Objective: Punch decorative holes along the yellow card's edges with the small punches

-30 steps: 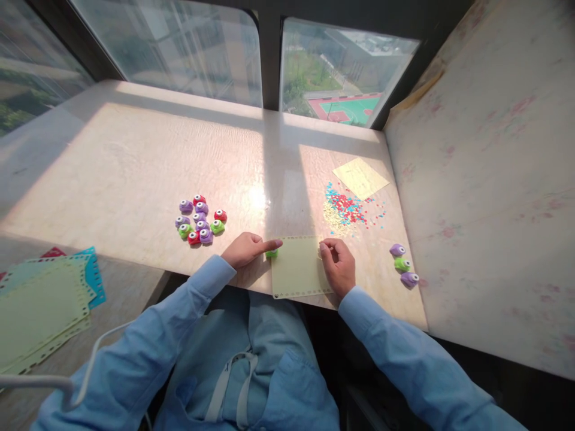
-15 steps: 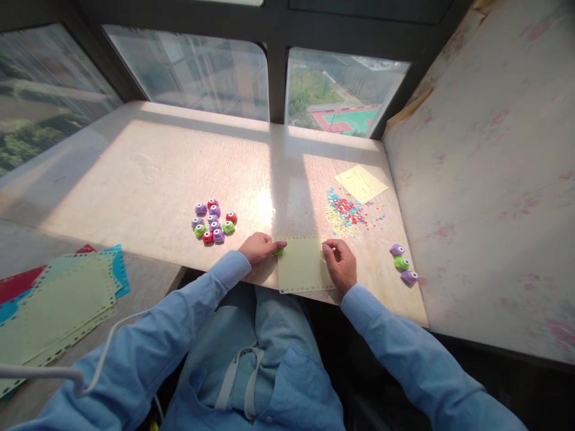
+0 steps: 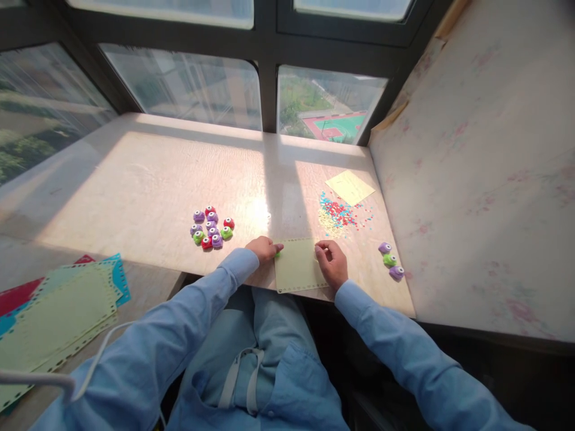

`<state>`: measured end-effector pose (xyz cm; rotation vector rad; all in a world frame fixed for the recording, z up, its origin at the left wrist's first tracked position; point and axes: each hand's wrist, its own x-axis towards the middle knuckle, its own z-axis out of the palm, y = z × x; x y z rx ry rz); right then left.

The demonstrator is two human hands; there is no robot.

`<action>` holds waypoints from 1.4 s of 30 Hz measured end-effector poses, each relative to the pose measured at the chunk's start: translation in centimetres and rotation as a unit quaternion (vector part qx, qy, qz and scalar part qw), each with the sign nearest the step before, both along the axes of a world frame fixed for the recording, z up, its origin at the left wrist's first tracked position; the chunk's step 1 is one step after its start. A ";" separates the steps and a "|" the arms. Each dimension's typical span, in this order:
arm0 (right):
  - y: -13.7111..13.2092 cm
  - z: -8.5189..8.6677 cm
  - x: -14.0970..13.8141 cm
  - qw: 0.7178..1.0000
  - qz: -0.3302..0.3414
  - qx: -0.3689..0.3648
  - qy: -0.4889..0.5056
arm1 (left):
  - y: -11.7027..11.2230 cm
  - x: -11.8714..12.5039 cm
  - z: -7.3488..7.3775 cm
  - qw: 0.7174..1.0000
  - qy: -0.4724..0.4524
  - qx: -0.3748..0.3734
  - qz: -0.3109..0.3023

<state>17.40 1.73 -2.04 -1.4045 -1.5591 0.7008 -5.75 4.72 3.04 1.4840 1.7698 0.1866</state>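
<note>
Our left hand (image 3: pixel 265 248) is curled nearly to a fist, forefinger stretched out and pressing on a small green punch (image 3: pixel 277 254) at the left edge of the pale green sheet (image 3: pixel 299 266), while our right hand (image 3: pixel 331 262) pinches that sheet's right edge between thumb and fingers. The sheet lies flat at the near rim of the table (image 3: pixel 135 191), sides square to the rim. It looks about as wide as deep, so we cannot tell its long axis, nor which way the mostly hidden punch faces.

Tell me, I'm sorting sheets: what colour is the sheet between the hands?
The sheet is pale yellow-green; head view.
</note>
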 end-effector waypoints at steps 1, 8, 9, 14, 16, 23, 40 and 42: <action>0.1 0.0 0.0 1.000 0.000 0.001 -0.005 | 0.1 -0.1 0.0 1.000 -0.008 0.005 -0.005; 0.6 0.0 -0.1 0.999 -0.002 0.010 -0.041 | 0.8 -1.4 0.4 0.993 -0.105 -0.052 0.014; 0.6 0.0 -0.1 0.999 -0.002 0.008 -0.043 | 0.8 -1.5 0.5 0.992 -0.112 -0.062 0.017; 0.6 -0.1 -0.1 0.999 -0.004 0.006 -0.054 | 1.0 -1.3 1.4 0.986 -0.161 -0.042 -0.011; 0.7 -0.1 -0.1 0.998 -0.006 0.007 -0.057 | 1.0 -1.6 2.0 0.982 -0.186 0.005 -0.022; 0.7 -0.1 0.0 0.999 -0.007 0.002 -0.048 | -0.7 -3.4 1.9 0.958 -0.066 0.256 -0.113; 0.7 -0.3 0.1 0.999 -0.016 0.014 -0.036 | -2.8 -5.1 0.4 0.945 -0.013 0.325 -0.018; 0.5 -0.3 0.0 0.998 -0.029 0.053 -0.031 | -3.2 -5.1 1.2 0.950 -0.040 0.307 0.029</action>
